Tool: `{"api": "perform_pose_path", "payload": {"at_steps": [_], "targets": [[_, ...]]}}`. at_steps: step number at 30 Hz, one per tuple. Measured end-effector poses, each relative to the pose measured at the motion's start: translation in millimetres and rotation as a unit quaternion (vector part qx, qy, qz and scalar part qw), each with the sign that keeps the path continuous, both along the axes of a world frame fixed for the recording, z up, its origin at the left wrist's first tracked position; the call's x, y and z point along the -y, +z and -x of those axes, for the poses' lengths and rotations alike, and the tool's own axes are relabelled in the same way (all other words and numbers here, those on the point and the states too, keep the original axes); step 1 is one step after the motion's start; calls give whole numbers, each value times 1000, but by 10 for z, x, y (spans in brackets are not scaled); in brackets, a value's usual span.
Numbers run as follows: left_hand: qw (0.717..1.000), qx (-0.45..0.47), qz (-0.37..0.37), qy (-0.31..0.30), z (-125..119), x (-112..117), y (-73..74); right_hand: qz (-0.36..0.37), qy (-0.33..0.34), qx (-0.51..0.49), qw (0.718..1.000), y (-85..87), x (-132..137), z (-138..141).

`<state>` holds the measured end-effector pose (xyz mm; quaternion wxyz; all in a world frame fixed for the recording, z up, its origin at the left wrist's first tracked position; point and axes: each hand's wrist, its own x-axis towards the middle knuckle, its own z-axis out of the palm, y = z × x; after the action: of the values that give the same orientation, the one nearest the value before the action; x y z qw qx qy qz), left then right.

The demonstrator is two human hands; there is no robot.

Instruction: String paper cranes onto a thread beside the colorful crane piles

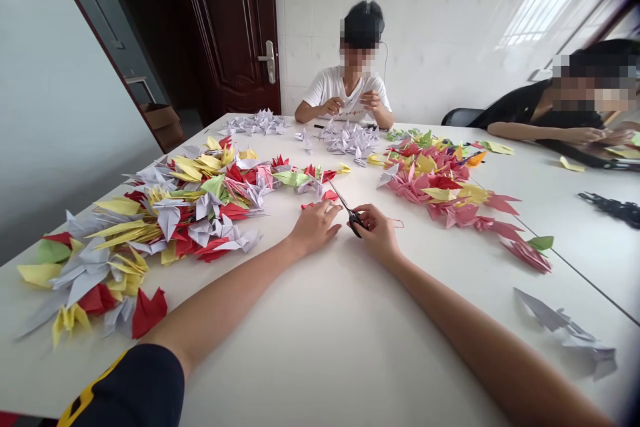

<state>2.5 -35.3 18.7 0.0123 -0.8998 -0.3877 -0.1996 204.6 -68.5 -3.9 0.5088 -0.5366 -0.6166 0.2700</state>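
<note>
No words, labels, brands, numbers or signs can be read anywhere here.

The only view is worn on the person's head and looks from the near edge of the white table (320,360), facing forward and down across it. The tabletop fills most of the frame, with the left hand (315,227) and right hand (377,233) fairly close, just below the centre. Well beyond the table's far edge, a dark wooden door (235,27) and a tiled wall (440,27) show along the top.
</note>
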Motion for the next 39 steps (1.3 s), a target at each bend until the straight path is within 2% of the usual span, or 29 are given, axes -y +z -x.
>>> {"api": "perform_pose_path", "payload": {"at_steps": [2,6,9,12,17,19,22,26,34,39], "targets": [[997,80,-2,-7,13,-32,-27,14,-5,-30,999,7,-9,-8],[968,241,-1,70,101,-181,-82,47,-10,-92,995,18,-32,-30],[947,300,73,86,157,-297,-136,69,-10,-118,991,31,-51,-43],[938,318,131,42,158,-354,-188,82,-7,-134,987,40,-69,-51],[947,294,124,-40,98,-316,-214,95,-1,-138,986,39,-89,-59],[956,268,106,-52,82,-294,-212,100,-3,-138,985,42,-91,-59],[968,232,95,-23,73,-288,-222,105,-4,-134,985,40,-92,-57],[972,200,118,25,78,-323,-263,113,8,-110,987,-3,-115,-66],[943,303,137,-27,97,-360,-289,107,5,-109,988,-16,-122,-70],[938,322,124,-6,92,-343,-268,105,27,-121,987,39,-68,-48]]}}
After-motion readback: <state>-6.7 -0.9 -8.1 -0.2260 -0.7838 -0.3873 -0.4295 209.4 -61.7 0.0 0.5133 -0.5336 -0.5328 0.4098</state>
